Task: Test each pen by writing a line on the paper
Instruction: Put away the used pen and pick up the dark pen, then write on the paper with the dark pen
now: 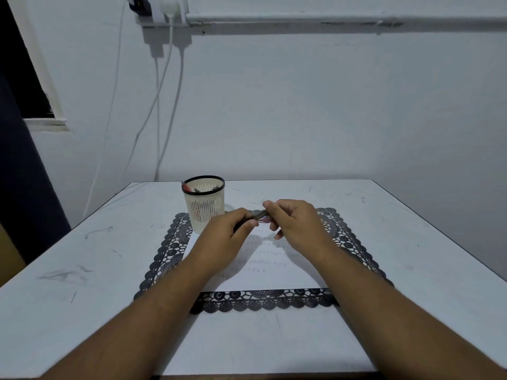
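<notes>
A dark pen point(258, 215) is held level above the white paper point(271, 272), between both hands. My left hand point(226, 237) grips its left part with curled fingers. My right hand point(295, 219) pinches its right end between thumb and fingers. The paper lies on a black lace mat point(263, 300) and carries several faint written lines. A cream slotted pen cup point(204, 204) with a black rim stands at the mat's far left corner, with a red pen and darker ones inside.
The white table point(82, 270) is scuffed with pen marks; its front edge is near the frame's bottom. A wall stands just behind the table, with white cables point(164, 78) hanging from sockets at the upper left.
</notes>
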